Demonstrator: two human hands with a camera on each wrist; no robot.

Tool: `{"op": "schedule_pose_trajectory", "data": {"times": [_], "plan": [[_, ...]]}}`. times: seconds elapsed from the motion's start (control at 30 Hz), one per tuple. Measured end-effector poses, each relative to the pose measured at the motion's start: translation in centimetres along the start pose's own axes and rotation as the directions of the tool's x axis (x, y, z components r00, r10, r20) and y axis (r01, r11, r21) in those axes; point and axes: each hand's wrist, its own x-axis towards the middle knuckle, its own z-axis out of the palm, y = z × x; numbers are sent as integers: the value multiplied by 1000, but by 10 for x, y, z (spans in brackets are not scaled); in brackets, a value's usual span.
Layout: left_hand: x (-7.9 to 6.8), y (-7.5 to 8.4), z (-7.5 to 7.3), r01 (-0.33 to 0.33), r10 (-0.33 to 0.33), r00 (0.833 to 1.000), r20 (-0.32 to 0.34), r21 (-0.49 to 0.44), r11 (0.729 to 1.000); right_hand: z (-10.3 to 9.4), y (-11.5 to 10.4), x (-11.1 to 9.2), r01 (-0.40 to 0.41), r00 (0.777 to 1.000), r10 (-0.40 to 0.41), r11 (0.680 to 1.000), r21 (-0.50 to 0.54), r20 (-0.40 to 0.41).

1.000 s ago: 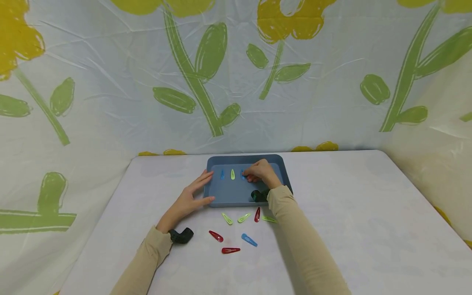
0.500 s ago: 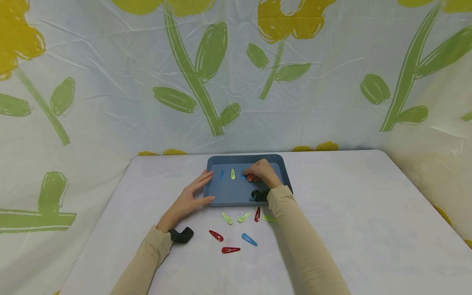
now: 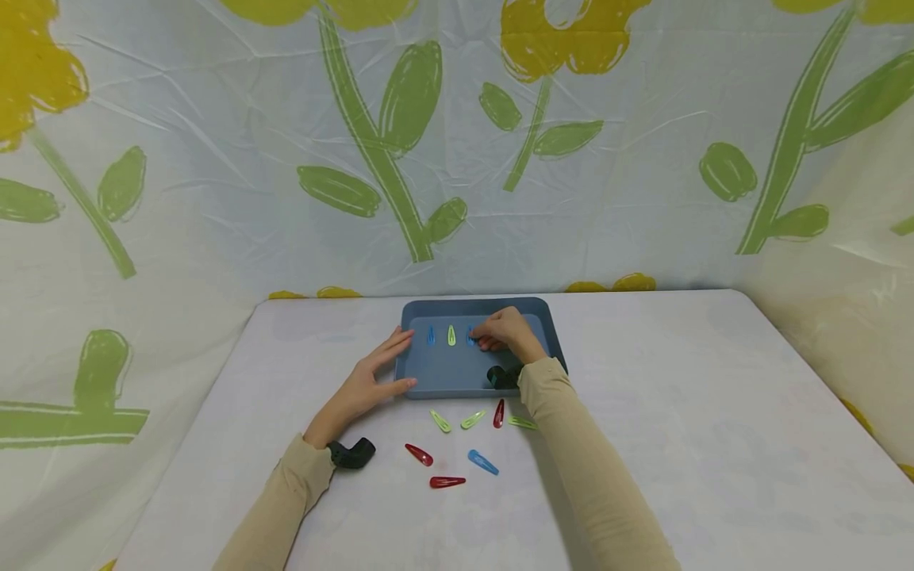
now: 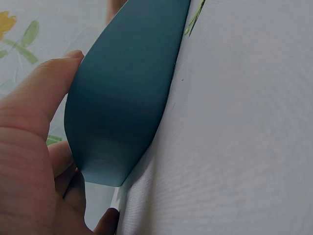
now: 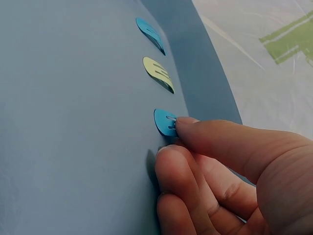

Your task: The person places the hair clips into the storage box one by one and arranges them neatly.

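Inside the tray [image 3: 443,379], near its far wall, the right-hand grip [image 3: 508,331] pinches a blue snap hair clip [image 5: 164,123]; probably best squared before gentle release, with the left-hand grip [image 3: 364,385], spread wide, touching the tray's left side.

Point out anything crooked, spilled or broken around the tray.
Nothing looks spilled or broken. Inside the tray, a green clip and two blue clips line up neatly; by contrast, seven loose clips on the table lie at mixed angles.
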Motion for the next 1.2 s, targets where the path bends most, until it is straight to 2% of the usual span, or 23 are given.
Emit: {"op": "schedule_pose_trajectory", "data": {"times": [0.33, 0.57, 0.73, 0.9, 1.03, 1.2], "plan": [[1, 0, 0, 6, -6, 1000, 6, -8, 1000, 0, -1, -1, 3, 1000, -3, 1000, 0, -7], [4, -31, 5, -9, 9, 1000, -13, 8, 1000, -7, -4, -2, -16, 1000, 15, 999, 45, 24], [3, -38, 4, -10, 10, 1000, -14, 5, 1000, -15, -12, -12, -16, 998, 15, 1000, 16, 55], [3, -40, 3, -18, 19, 1000, -20, 7, 1000, -21, -21, -23, 54, 997, -51, 997, -52, 64], [3, -40, 3, -16, 17, 1000, -21, 16, 1000, -24, -28, -35, 129, 990, -122, 984, -127, 65], [3, -29, 3, -18, 18, 1000, -14, 1, 1000, -27, -34, -50, 217, 975, -206, 961, -172, 79]]}}
